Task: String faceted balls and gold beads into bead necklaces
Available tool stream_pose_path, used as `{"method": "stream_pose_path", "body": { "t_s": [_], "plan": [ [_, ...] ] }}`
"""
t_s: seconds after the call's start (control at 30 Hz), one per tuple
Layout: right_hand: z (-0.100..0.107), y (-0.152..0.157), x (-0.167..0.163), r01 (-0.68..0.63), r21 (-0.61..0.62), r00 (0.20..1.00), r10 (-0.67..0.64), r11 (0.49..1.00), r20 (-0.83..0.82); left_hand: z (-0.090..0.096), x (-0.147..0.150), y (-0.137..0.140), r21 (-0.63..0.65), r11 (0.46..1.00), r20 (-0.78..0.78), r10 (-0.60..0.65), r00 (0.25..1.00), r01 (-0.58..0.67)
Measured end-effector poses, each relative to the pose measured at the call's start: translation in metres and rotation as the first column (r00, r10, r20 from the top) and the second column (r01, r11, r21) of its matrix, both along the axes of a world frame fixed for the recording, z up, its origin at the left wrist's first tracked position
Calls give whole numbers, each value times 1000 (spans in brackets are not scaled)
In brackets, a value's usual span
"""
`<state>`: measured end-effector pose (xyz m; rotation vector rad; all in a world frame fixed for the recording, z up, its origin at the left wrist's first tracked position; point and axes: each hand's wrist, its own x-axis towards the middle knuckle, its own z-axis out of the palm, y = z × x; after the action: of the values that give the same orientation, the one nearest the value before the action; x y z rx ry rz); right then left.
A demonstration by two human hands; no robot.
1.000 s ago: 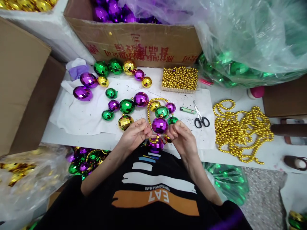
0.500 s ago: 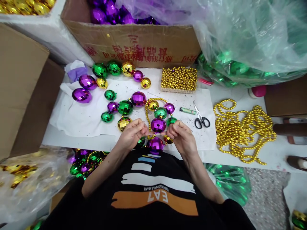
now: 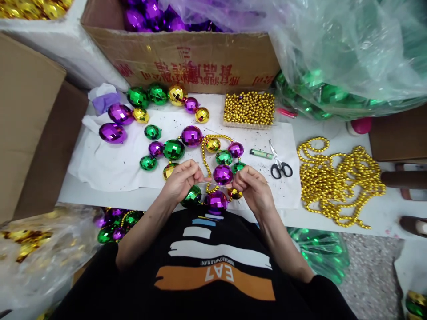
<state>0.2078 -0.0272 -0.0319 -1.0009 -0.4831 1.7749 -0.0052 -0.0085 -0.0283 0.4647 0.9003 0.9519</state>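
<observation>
I count one left hand, one right hand, one bead box, one green tube and one pair of scissors. Shiny balls are at least twenty.

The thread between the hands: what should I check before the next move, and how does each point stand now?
1. Left hand pinching the thread: ok.
2. Right hand pinching it too: ok.
3. Any knot in the thread: cannot tell, too small to see.
4. Scissors on the table, clear of both hands: ok.
5. Loose gold beads inside their container: ok.
</observation>
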Motion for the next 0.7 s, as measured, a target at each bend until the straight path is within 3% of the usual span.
{"method": "stream_pose_path", "body": {
  "t_s": [0.23, 0.37, 0.47, 0.57, 0.7],
  "plan": [
    [-2, 4, 1, -73, 4, 997, 73, 997, 34, 4, 4, 19, 103, 995, 102, 3, 995, -13],
    [15, 4, 4, -143, 178, 947, 83, 974, 311, 6, 8, 25, 165, 970, -74, -169, 983, 179],
    [31, 12, 1, -252, 351, 851, 33, 902, 525, 10, 11, 27, 195, 909, -256, -315, 914, 368],
    [35, 24, -5, -279, 430, 821, -19, 859, 571, 13, 13, 28, 202, 853, -365, -391, 845, 481],
    [24, 33, -15, -236, 374, 846, 1, 897, 534, 10, 16, 28, 209, 854, -395, -372, 840, 476]
  ]
}}
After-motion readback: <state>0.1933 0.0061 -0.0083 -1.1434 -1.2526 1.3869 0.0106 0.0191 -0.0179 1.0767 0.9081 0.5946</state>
